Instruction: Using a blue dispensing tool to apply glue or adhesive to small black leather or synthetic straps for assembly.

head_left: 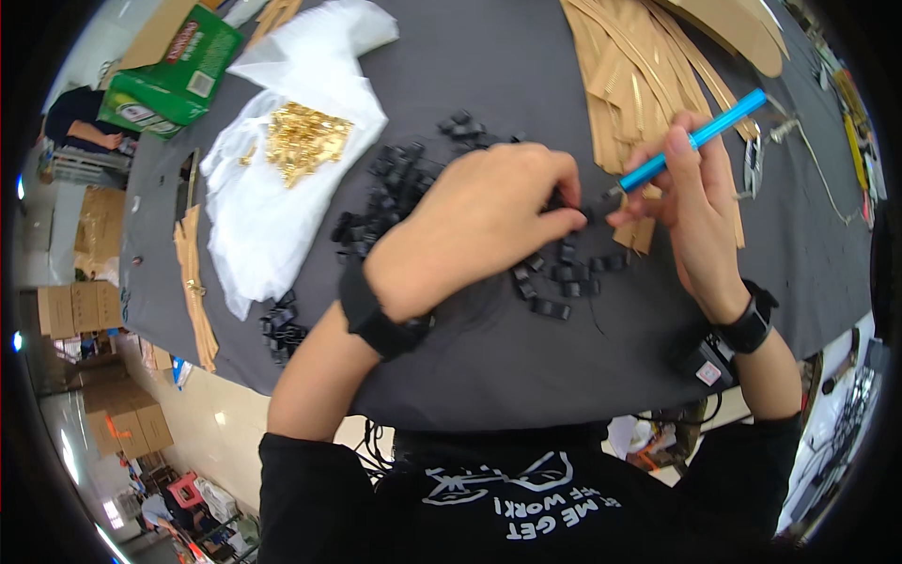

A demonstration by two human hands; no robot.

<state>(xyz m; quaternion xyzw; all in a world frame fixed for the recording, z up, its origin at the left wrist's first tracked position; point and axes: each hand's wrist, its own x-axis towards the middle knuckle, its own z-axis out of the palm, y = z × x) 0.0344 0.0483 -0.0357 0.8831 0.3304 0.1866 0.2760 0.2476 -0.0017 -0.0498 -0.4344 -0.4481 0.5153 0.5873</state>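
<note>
My left hand [498, 211] reaches over the middle of the dark table, thumb and fingers closed on a small black piece [592, 211], mostly hidden by the fingertips. My right hand [695, 193] grips a bright blue pen-shaped tool [691, 143]. Its thin metal tip points down and left, close to the black piece. Under and behind my left hand lies a pile of small black pieces [399, 179]. Several more black pieces [573, 273] are scattered between my two hands, with loose dark threads around them.
Tan zipper strips [625, 85] lie far right, partly under my right hand. On the left, a white plastic bag [268, 221] carries small gold metal parts [305, 141]. Beyond stand a green carton [174, 75] and another person's arm [89, 132]. Small scissors [752, 164] rest at right.
</note>
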